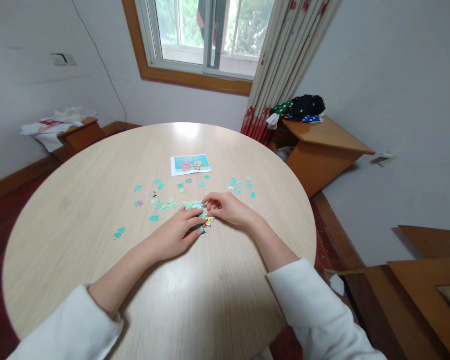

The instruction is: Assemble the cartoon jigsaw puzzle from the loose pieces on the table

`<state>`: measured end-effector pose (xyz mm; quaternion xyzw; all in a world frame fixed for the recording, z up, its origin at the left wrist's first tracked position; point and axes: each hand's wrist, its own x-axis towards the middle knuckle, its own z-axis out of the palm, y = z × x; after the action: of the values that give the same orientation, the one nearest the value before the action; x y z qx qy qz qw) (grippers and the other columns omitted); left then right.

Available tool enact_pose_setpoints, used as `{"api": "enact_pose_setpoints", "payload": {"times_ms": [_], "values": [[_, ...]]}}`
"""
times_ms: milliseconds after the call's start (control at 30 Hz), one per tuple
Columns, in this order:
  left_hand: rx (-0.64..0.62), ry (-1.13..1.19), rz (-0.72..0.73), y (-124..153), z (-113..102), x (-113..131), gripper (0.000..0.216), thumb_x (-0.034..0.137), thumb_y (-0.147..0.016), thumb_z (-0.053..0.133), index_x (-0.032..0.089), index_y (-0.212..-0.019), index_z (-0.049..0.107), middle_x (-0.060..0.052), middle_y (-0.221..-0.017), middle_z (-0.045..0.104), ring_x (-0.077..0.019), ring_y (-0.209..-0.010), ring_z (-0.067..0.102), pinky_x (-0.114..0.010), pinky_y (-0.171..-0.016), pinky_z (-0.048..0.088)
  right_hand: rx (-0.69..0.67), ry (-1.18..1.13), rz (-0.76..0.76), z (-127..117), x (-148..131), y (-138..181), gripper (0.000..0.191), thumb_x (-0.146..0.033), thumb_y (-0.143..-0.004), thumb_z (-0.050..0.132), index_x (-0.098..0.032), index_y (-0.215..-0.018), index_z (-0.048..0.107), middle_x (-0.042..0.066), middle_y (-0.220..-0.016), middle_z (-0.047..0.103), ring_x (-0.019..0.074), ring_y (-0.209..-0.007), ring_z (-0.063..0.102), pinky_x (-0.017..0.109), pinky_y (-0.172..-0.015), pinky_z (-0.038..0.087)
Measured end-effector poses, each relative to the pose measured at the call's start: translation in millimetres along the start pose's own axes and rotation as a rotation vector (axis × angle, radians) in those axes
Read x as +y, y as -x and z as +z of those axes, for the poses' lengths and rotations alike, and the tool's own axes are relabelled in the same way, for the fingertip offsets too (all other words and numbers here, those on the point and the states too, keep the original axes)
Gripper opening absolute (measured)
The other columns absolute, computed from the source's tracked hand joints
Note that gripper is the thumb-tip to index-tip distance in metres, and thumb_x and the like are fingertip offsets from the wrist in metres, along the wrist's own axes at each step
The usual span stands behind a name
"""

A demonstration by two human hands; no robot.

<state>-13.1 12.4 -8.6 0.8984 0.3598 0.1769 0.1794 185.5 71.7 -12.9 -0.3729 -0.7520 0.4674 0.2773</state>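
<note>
A partly joined jigsaw puzzle [192,205] lies on the round wooden table, its middle covered by my hands. My left hand [182,229] rests over it from the left, fingers stretched out and lying flat on the pieces. At the puzzle's right edge, my right hand [227,207] is closed, with its fingers curled in and their tips at the joined pieces. Whatever those fingertips hold is hidden. Yellow and red pieces [209,221] show just below the right fingers. Several loose teal jigsaw pieces [154,218] lie to the left of my left hand.
Beyond the puzzle lies a cartoon picture sheet [191,164]. More loose pieces [238,191] are scattered behind my right hand, and a joined pair [119,232] lies farther left. The table [78,200] has a curved edge. A wooden cabinet [322,145] with cloths stands at right.
</note>
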Motion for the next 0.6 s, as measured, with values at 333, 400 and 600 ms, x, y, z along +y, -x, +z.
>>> {"api": "enact_pose_setpoints", "payload": {"times_ms": [333,400,600], "values": [[0.004,0.008,-0.012,1.0,0.0,0.1,0.034,0.025,-0.093,0.042,0.026,-0.122,0.058,-0.008,-0.132,0.053,-0.0252,-0.122,0.047,-0.05,-0.105,0.033,0.021,0.074,0.0,-4.3,1.6,0.1,0.022,-0.007,-0.071,0.062,-0.014,-0.092,0.062,-0.001,-0.072,0.059,0.0088,-0.064,0.055,0.023,-0.063,0.046],[0.002,0.011,-0.012,0.6,-0.4,0.5,0.034,0.025,-0.092,0.042,0.027,-0.122,0.058,-0.008,-0.132,0.054,-0.0252,-0.122,0.047,-0.049,-0.105,0.033,0.021,0.093,-0.006,-4.0,-0.2,0.4,0.021,-0.008,-0.071,0.063,-0.014,-0.092,0.062,-0.001,-0.073,0.059,0.0089,-0.064,0.055,0.023,-0.063,0.046],[0.007,0.018,-0.009,-0.4,-1.4,1.7,0.033,0.024,-0.092,0.043,0.025,-0.12,0.059,-0.009,-0.129,0.055,-0.0247,-0.12,0.048,-0.048,-0.104,0.035,0.019,0.122,-0.011,-2.5,-4.5,1.2,0.018,-0.008,-0.074,0.062,-0.014,-0.091,0.062,-0.001,-0.072,0.059,0.009,-0.065,0.054,0.022,-0.063,0.045]]}}
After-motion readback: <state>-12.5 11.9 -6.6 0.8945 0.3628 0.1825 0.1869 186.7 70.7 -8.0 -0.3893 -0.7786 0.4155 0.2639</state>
